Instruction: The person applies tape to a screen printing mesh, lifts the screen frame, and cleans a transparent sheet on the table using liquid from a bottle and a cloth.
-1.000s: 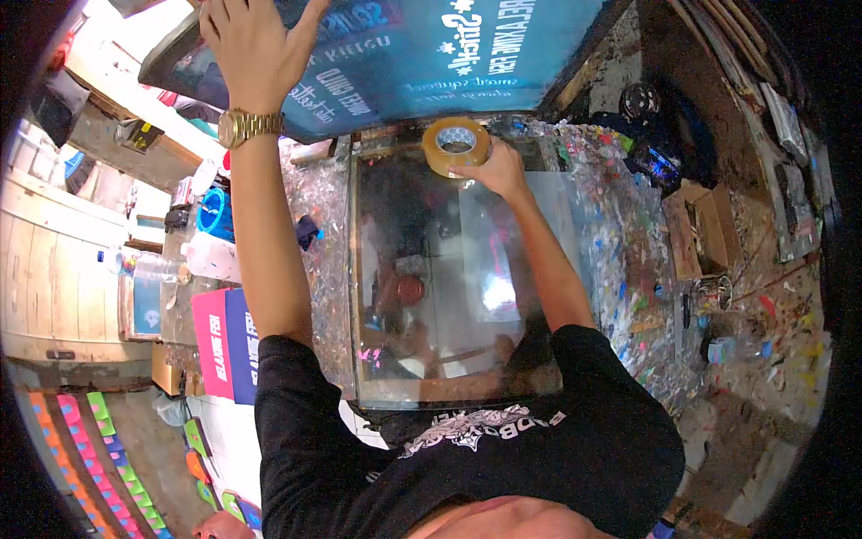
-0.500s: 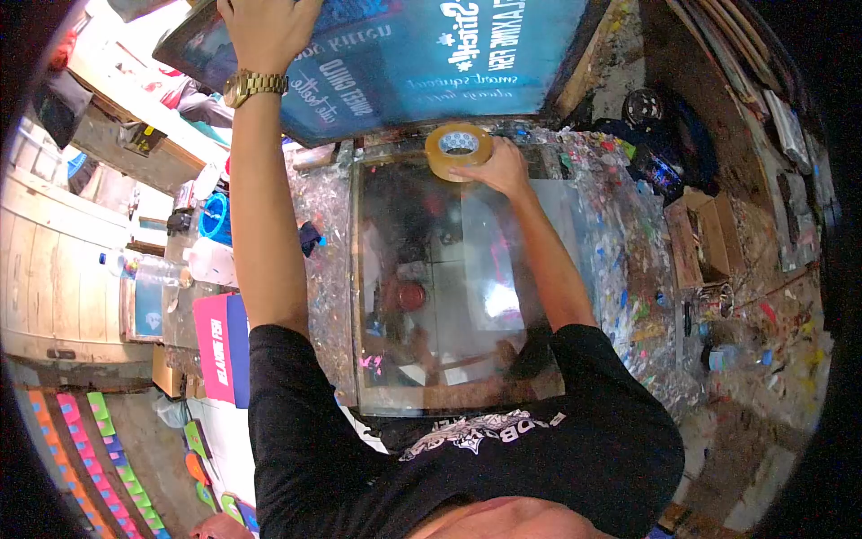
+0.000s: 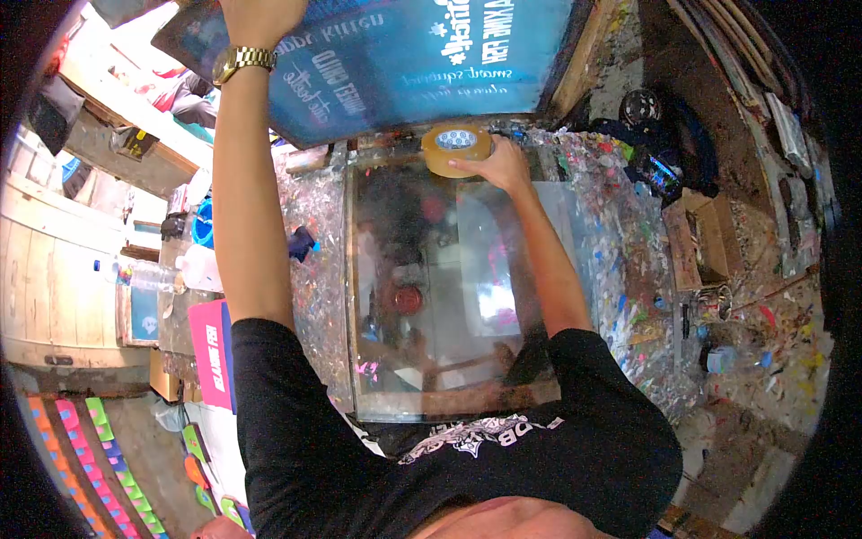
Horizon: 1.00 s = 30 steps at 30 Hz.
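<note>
My left hand, with a gold watch on the wrist, reaches up over the blue printing screen; its fingers are cut off by the top edge of the view. Pale lettering covers the screen, which stands tilted at the far side of the table. My right hand grips a roll of tape by its right side, thumb on the near face. The roll sits at the far end of a glass sheet, below the screen's lower edge. A translucent sheet lies on the glass's right part.
Paint spots cover the worktable. To the right are a cardboard box and a dark helmet-like object. A pink and blue printed panel, a white container and a clear bottle are at the left.
My left hand has shifted up and left, and more of the screen's lettering shows. The tape roll in my right hand has risen slightly in view and tipped a little.
</note>
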Available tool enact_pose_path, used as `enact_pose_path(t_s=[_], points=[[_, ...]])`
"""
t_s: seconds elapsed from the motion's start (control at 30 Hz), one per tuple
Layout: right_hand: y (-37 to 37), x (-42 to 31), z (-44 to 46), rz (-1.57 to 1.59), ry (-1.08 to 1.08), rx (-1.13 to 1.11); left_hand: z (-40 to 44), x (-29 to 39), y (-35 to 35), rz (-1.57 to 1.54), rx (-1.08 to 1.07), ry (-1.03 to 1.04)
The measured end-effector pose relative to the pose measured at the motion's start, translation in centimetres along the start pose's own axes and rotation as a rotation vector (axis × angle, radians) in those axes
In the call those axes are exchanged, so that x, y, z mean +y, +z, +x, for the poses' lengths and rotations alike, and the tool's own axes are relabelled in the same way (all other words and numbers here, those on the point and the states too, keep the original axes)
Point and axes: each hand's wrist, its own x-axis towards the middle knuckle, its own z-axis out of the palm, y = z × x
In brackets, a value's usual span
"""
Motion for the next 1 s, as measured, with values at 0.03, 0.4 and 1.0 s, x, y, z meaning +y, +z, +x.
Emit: enact_pose_path(t_s=[0.03,0.4,1.0], points=[[0.3,0.3,-0.2,0.032,-0.009,0.037,-0.1,-0.1,0.0,-0.002,-0.007,-0.002],[0.7,-1.1,-2.8,0.062,-0.117,0.02,1.0,-0.4,0.4,-0.073,-0.014,-0.006],[3.3,-2.3,-2.6,-0.1,-0.19,0.04,-1.7,2.5,-4.9,-0.058,0.008,-0.052]])
